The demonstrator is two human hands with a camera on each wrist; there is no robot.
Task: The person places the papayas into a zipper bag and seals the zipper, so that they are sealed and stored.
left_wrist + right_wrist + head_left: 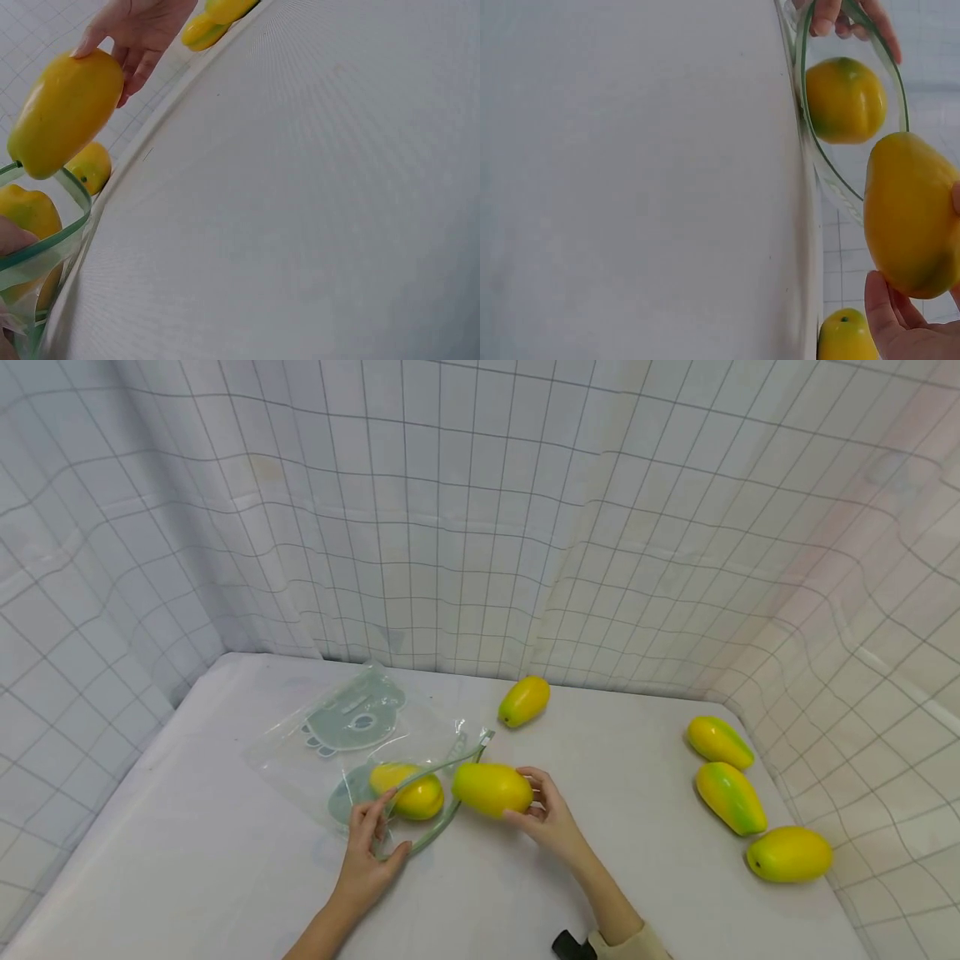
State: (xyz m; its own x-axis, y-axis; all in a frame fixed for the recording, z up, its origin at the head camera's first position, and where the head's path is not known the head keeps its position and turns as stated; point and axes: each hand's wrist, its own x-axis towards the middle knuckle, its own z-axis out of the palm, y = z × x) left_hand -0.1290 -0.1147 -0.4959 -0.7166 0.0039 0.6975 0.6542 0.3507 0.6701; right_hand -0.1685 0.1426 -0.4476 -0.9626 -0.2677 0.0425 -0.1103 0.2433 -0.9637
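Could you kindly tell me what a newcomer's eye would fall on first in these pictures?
Probably the plump yellow fruit in the right hand, at the open mouth of a clear bag. The bag lies left of it, its green rim held by the left hand, with another fruit inside. Next, three bright fruits stand out along the table's right side.

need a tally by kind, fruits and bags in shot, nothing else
Clear bag: 1
Yellow-green fruits: 6 (1 inside the bag, 1 in the right hand, 1 near the table's back edge, 3 toward its right side)
Total: 7
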